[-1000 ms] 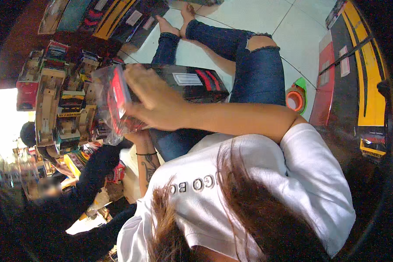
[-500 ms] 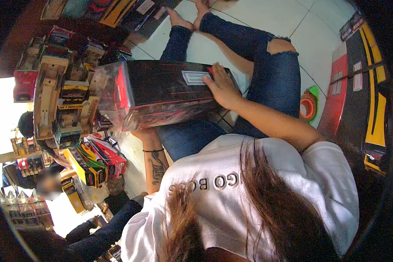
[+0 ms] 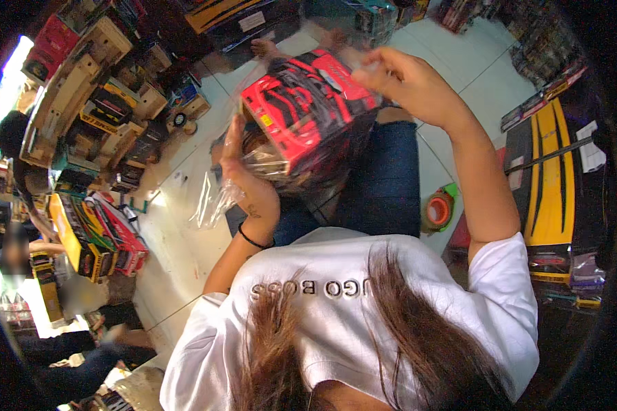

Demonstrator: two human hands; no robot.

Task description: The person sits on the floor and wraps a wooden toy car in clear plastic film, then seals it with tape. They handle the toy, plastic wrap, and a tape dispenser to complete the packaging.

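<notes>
A red and black box (image 3: 322, 103), loosely wrapped in clear plastic (image 3: 216, 198), rests tilted over my lap. My left hand (image 3: 238, 161) grips its left end, with a finger stretched up along the edge and plastic bunched around the wrist. The part of that hand under the box is hidden. At the far right corner, my right hand (image 3: 401, 74) is raised with bent fingers pinching the plastic; the fingertips are slightly blurred.
On the tiled floor to the right lies an orange tape roll (image 3: 437, 209) in a green holder. Large black and yellow boxes (image 3: 548, 185) stand beyond it. Wooden shelving (image 3: 75, 89) and a yellow box (image 3: 75, 229) are at left, near another person's arm (image 3: 38, 219).
The box has turned from lying lengthwise across my lap, so a red printed face now shows. My right hand has lifted off its top to the far corner. My left hand has come up its side.
</notes>
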